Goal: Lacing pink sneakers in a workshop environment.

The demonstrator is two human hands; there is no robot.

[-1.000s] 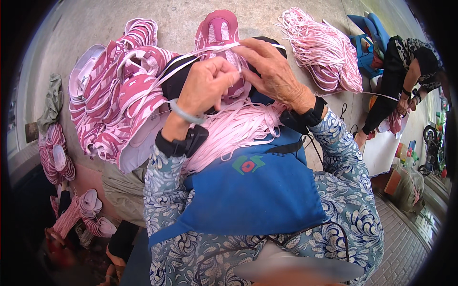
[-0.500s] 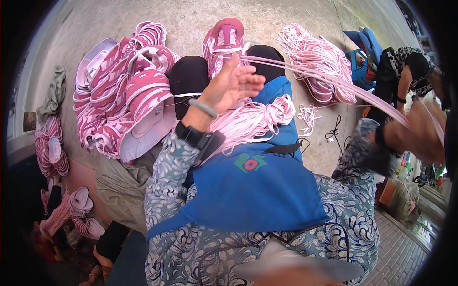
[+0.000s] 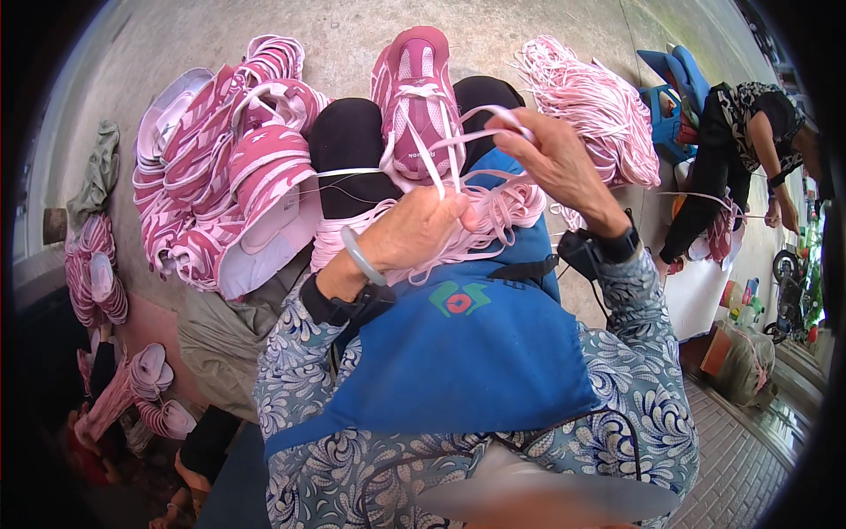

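Between my black-clad knees stands a pink and white shoe upper (image 3: pixel 421 106), its toe pointing away from me and a pale pink shoelace (image 3: pixel 471 137) threaded through its front. My left hand (image 3: pixel 419 231) is closed on strands of that lace just below the upper, a pale bangle at its wrist. Up and to the right, my right hand (image 3: pixel 560 163) pinches a looped length of the same lace between thumb and fingers. A bundle of pink laces (image 3: pixel 507 207) lies across my lap on the blue apron (image 3: pixel 467 361), partly hidden by my left hand.
Stacked pink shoe uppers (image 3: pixel 207 167) sit left of my knees. To the right is a big heap of pink laces (image 3: pixel 590 106) on the concrete floor (image 3: pixel 344 48). A co-worker's arm (image 3: pixel 762 145) and black trousers show at far right. More uppers (image 3: pixel 97 269) stand at far left.
My right hand has come in from the far right to beside the upper. My left hand has dropped towards my lap and closed on the lace. The long stretched strands now hang in loose loops.
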